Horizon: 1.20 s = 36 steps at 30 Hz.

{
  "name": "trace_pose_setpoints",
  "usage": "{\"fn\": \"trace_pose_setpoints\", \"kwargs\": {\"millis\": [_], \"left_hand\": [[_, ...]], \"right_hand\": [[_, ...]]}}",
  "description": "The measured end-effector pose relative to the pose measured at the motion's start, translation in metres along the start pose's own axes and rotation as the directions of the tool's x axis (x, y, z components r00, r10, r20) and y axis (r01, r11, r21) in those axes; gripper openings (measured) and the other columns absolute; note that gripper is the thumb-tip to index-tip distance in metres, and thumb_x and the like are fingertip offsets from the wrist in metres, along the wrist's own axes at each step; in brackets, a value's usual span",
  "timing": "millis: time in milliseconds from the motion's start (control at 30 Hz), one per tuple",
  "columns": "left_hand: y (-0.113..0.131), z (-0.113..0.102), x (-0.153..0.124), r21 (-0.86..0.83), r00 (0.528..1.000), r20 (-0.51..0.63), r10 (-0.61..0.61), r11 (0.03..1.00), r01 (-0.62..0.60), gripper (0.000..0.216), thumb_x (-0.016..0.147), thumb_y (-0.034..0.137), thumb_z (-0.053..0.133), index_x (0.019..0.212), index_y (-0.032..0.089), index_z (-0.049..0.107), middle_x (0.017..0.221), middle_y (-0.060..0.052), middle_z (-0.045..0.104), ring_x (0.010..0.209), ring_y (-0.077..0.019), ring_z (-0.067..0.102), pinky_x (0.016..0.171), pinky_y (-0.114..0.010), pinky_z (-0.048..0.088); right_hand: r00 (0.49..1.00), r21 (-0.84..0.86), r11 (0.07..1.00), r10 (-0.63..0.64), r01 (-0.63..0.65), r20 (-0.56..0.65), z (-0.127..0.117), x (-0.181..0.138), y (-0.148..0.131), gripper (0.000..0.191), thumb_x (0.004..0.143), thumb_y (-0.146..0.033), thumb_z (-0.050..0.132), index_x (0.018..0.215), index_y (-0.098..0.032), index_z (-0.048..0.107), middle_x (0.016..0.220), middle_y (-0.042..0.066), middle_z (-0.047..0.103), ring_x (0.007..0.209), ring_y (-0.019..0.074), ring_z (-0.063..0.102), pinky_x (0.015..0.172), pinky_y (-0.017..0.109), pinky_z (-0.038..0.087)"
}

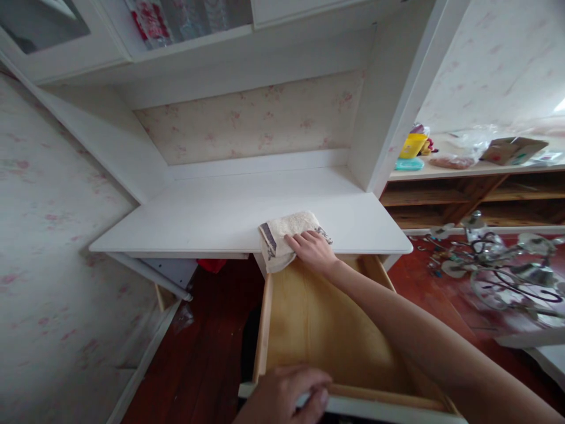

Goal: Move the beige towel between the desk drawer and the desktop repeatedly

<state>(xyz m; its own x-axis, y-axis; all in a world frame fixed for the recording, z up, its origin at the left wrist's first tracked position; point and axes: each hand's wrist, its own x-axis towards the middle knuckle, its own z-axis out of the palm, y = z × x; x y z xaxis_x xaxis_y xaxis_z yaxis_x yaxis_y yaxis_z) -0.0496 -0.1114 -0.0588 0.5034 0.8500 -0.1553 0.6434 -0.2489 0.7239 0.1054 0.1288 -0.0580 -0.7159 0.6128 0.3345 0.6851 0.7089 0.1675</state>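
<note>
My right hand (312, 249) presses a cream towel (282, 234) with a grey striped edge against the front edge of the white desk top (212, 219); its fingers lie over the cloth, which hangs partly over the edge. Below it a wooden drawer (318, 330) is pulled out, with nothing visible inside. My left hand (286, 396) is closed over the drawer's white front panel (388, 410) at the bottom of the view.
White cupboards and a shelf stand above the desk. A loose white rail (150, 275) hangs under its left side. To the right, a wooden shelf holds a yellow container (412, 145), bags and a cardboard box (512, 150). A metal chandelier (498, 265) lies on the red floor.
</note>
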Motion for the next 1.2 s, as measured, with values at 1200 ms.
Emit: {"fn": "trace_pose_setpoints", "kwargs": {"millis": [1200], "left_hand": [[-0.033, 0.034, 0.029, 0.317, 0.980, -0.105, -0.172, 0.928, 0.197, 0.031, 0.093, 0.029, 0.046, 0.115, 0.030, 0.067, 0.104, -0.001, 0.076, 0.090, -0.0223, 0.072, 0.075, -0.030, 0.051]], "right_hand": [[0.863, 0.307, 0.938, -0.019, -0.159, 0.505, 0.119, -0.037, -0.069, 0.068, 0.087, -0.020, 0.058, 0.152, -0.027, 0.042, 0.163, 0.012, 0.032, 0.150, 0.0402, 0.019, 0.108, 0.080, 0.014]]}}
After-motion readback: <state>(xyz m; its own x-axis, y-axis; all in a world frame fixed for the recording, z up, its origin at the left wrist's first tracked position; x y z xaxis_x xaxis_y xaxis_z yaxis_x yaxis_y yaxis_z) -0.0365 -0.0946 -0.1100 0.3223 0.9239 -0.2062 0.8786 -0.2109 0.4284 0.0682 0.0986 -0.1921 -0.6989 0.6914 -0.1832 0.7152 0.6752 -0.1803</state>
